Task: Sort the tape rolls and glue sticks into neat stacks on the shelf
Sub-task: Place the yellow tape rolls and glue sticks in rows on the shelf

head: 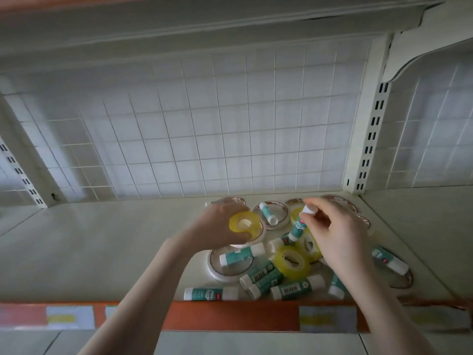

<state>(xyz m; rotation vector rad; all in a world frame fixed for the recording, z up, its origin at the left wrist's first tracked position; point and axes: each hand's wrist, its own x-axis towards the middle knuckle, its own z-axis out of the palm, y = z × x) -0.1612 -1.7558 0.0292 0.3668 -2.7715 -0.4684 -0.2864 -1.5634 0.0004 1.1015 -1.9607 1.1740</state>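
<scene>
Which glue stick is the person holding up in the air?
The glue stick pinched by its white cap in the right hand. It hangs tilted above the pile; all the others lie flat on the shelf.

Two bare forearms reach in from the bottom edge, with no sleeves, watch or bracelet showing. The left hand (220, 226) and right hand (337, 234) wear no gloves or rings. Both arms are slender.
</scene>
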